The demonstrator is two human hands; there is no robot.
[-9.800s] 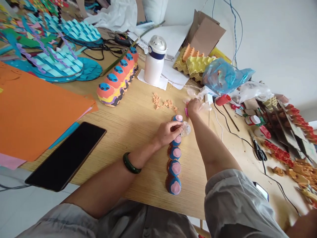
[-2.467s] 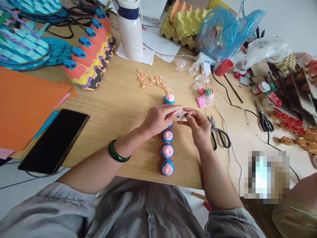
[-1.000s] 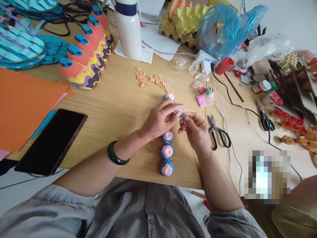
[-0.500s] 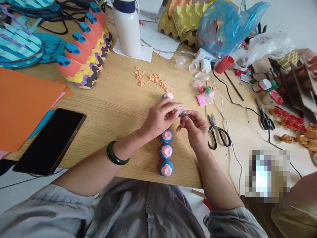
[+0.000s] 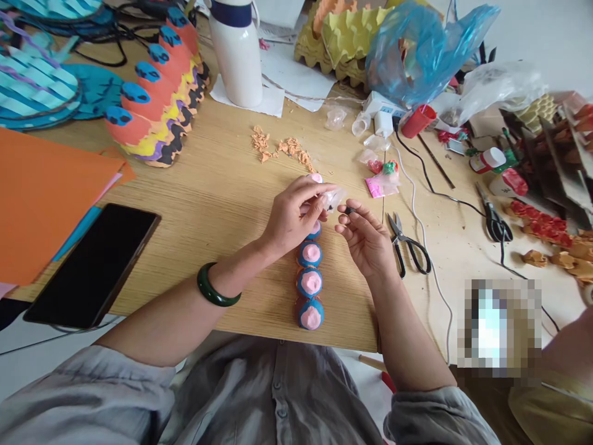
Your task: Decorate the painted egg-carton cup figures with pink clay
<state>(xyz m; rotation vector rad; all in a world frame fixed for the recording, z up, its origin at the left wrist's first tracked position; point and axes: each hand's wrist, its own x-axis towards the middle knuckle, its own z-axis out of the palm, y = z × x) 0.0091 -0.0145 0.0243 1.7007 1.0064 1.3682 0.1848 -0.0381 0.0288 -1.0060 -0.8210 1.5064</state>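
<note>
The left hand [image 5: 294,216] has a closed grip on a clear plastic scrap [image 5: 334,199], held over a row of blue egg-carton cups with pink tips [image 5: 310,269] lying on the wooden counter [image 5: 222,259]. The right hand [image 5: 364,241] is half open just beside the scrap, with a small dark bit [image 5: 348,211] at its fingertips; I cannot tell whether it is gripped. Scissors [image 5: 407,247] lie near that hand.

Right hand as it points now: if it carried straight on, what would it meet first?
Probably the clear plastic piece pinched in the left hand, just ahead of the right hand's fingertips, though depth is hard to judge from this view.
</note>
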